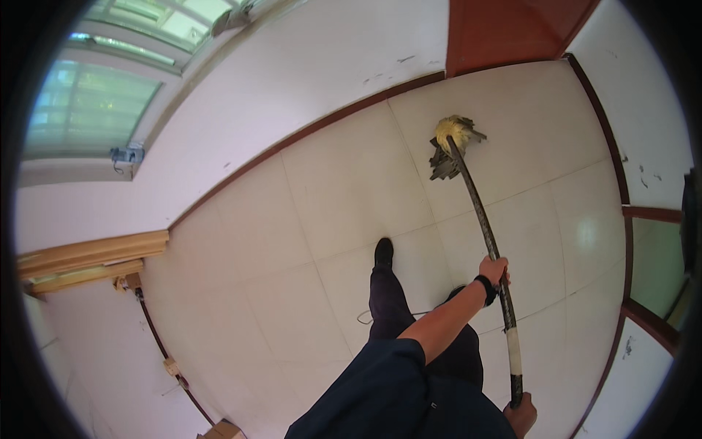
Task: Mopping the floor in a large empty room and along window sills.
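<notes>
A mop handle (483, 222) slants across the floor on my right, dark along most of its length with a pale band near the grip end. My left hand (494, 270) is wrapped around the middle of it, a black band on the wrist. Lower down, close to my body, my right hand (521, 415) grips the handle's end and is partly cut off by my dark clothing. At the far end, the mop head (454, 140) rests on the tiles, its yellowish top above spread grey strips.
Pale floor tiles (351, 208) run up to white walls with a dark red skirting (329, 127). A reddish-brown door (510, 33) stands ahead. A window (93, 104) and wooden boards (98, 249) are at left, a cardboard box (222, 429) at lower left, an opening (655, 258) at right.
</notes>
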Motion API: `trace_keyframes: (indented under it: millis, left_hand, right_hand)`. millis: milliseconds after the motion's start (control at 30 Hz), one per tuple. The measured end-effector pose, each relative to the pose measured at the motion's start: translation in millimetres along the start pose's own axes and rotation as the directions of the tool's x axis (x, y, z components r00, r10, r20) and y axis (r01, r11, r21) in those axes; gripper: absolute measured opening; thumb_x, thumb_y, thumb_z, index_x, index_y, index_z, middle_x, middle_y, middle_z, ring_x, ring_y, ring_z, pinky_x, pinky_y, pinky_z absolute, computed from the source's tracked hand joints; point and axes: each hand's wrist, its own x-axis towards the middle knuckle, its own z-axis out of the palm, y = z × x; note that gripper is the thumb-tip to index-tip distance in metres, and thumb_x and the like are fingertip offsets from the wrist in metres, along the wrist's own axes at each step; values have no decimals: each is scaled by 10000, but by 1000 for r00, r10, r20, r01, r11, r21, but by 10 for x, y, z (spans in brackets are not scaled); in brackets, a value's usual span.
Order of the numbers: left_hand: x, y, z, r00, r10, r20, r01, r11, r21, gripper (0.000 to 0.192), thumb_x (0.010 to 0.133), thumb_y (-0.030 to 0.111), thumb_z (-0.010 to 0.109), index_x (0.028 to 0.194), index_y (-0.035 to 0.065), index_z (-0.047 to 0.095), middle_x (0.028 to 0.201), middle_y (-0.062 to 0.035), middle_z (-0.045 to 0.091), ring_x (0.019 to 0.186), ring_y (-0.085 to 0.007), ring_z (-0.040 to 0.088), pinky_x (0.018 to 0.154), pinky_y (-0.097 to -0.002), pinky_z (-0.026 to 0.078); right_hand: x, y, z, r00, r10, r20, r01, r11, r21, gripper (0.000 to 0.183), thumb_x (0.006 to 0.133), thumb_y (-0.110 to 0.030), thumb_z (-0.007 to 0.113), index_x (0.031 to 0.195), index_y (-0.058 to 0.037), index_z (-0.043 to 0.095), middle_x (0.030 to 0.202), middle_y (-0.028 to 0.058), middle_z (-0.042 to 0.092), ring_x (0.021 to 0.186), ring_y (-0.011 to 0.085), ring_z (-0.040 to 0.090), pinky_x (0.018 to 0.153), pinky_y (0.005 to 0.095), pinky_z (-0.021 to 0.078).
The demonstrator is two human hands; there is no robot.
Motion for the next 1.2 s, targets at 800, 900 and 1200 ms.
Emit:
trace_keyframes:
  millis: [800, 900, 1200]
  left_hand:
    - [-775, 2405, -5251, 736, 16, -677, -281, 917, -283, 137, 794, 74, 489, 678, 31, 429, 564, -117, 447, 462, -261, 476, 463, -418, 470]
    - [-881, 1898, -5232, 673, -7, -739, -331, 891, -310, 186, 795, 101, 487, 641, 41, 403, 530, -113, 424, 430, -243, 457, 463, -412, 470]
    - [-1409, 646, -4997, 736, -136, -663, -193, 897, -397, 177, 845, 61, 387, 680, 101, 333, 549, -36, 357, 477, -207, 378, 534, -394, 429]
  right_hand:
    - [665, -4033, 1102, 525, -716, 459, 782, 619, 71, 168, 693, -106, 610, 853, -56, 606, 713, 181, 623, 720, 392, 612, 662, 474, 487]
    - [738, -3596, 1214, 519, -689, 507, 758, 645, 101, 219, 690, -141, 619, 902, -88, 632, 718, 165, 632, 730, 376, 619, 673, 478, 487]
    - [400, -2041, 1478, 565, -647, 513, 747, 665, 16, 168, 716, -176, 619, 878, -132, 622, 709, 106, 644, 704, 321, 642, 622, 453, 497]
